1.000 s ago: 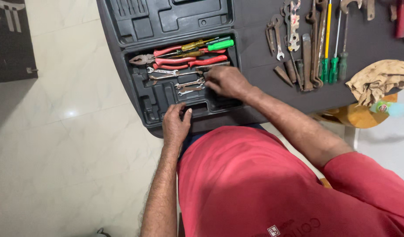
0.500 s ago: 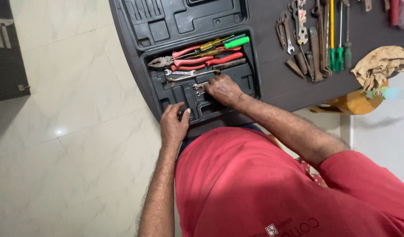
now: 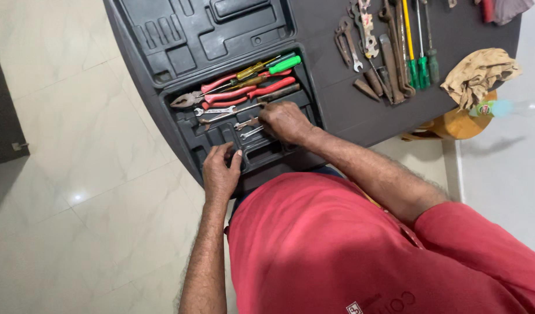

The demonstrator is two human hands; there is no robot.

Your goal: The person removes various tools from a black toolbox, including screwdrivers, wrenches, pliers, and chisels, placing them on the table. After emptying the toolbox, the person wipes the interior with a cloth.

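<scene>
Inside the black tool case, right hand nearer, fingers curled down onto small spanners lying long-axis left-right, heads pointing away leftward; left hand clasps the case's near rim.
</scene>
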